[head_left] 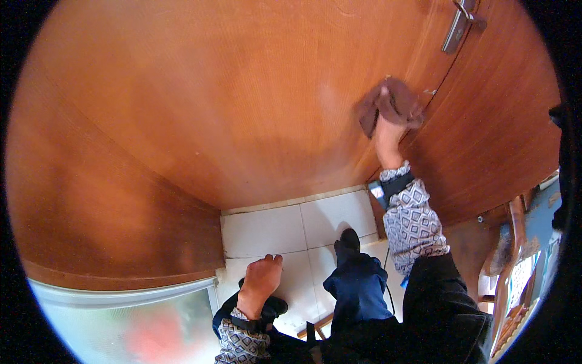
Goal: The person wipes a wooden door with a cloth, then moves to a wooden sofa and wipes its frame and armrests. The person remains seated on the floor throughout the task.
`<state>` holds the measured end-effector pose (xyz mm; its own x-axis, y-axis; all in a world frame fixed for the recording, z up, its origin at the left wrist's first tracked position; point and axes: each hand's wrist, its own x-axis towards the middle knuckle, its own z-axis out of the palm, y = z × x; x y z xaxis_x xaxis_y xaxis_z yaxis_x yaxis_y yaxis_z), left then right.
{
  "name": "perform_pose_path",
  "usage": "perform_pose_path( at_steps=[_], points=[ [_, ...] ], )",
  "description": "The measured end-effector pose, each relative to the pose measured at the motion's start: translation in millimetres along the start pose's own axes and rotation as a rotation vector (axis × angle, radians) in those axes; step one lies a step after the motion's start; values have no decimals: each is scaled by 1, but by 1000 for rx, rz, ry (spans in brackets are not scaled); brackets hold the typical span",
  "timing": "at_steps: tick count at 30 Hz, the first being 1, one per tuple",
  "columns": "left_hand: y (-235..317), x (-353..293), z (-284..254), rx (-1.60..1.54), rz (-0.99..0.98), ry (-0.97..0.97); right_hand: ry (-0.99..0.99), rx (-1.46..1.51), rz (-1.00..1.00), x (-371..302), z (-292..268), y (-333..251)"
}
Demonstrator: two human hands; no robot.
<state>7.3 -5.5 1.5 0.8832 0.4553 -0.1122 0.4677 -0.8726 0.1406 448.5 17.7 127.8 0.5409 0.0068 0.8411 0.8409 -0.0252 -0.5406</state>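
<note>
A brown cloth (401,104) is bunched against the reddish-brown wooden door (254,103), close to its right edge. My right hand (388,138) grips that cloth with the arm stretched forward; the thumb lies along it and the other fingers are mostly covered by the cloth. Down by my left leg hangs my left hand (260,280), its fingers curled in and no object showing in it. It touches neither the door nor the frame.
Above the cloth is a metal door handle (459,27). White floor tiles (273,230) lie at the door's foot, around my shoes. A frosted panel (121,327) stands at lower left. A wooden chair (512,242) is at the right.
</note>
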Motion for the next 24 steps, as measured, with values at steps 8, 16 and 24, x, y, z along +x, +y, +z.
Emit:
perform_pose_path(
  at_steps=[8, 16, 24],
  points=[
    [0, -8, -18, -49, -58, -8, -92, 24, -221, 33, 29, -44],
    [-3, 3, -7, -115, -88, 2, -497, -142, 173, -167, -3, 54],
    [-1, 8, -4, -146, -101, 33, -242, -32, 39, -52, 4, 11]
  ],
)
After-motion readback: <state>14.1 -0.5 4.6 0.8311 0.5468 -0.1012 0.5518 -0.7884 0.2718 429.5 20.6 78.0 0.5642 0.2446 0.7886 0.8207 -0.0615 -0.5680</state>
